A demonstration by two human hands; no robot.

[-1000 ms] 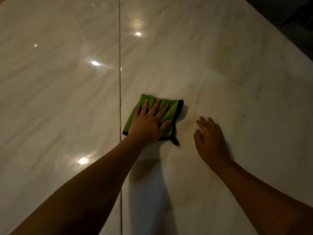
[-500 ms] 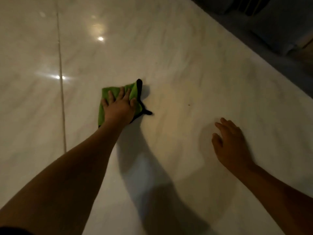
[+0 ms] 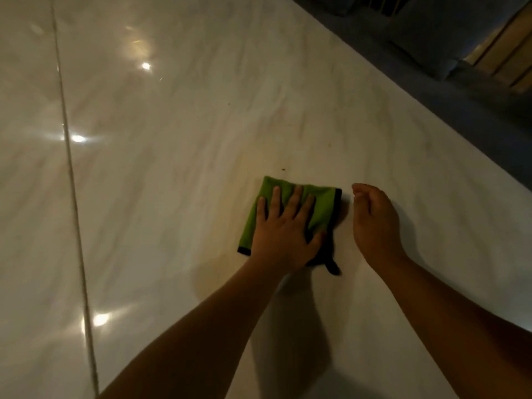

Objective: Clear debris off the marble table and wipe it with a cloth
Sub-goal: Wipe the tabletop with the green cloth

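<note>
Cloth (image 3: 324, 207): green, folded to a rough square, with black trim (image 3: 338, 197) along its right edge. It lies flat on the marble table (image 3: 172, 203), right of centre in my view and well in from the table's far edge. A black tab (image 3: 333, 266) sticks out from its near right corner; any print on it is too dark to read.

My left hand (image 3: 283, 234): palm down on the cloth, fingers straight and spread, thumb out over the near right side. It presses the cloth to the stone; no finger curls round it.

My right hand (image 3: 374, 223): just beside the cloth on its right, not touching it. Back of the hand up, fingers loosely curled inward, holding nothing. Whether its lower edge touches the marble I cannot tell.

Small dark speck (image 3: 283, 169) on the stone just beyond the cloth's far edge. A second, fainter speck (image 3: 229, 104) lies farther off.

Table surface: pale, glossy, soft grey-brown veining. A straight seam (image 3: 72, 191) runs near to far at the left. Bright lamp reflections (image 3: 78, 138) sit on the polish, most of them near the seam. Shadow (image 3: 290, 326) falls on the stone between my forearms.

Past the table's far right edge: a dark padded shape (image 3: 431, 38), blurred, and pale wooden slats (image 3: 506, 61) in the corner.
</note>
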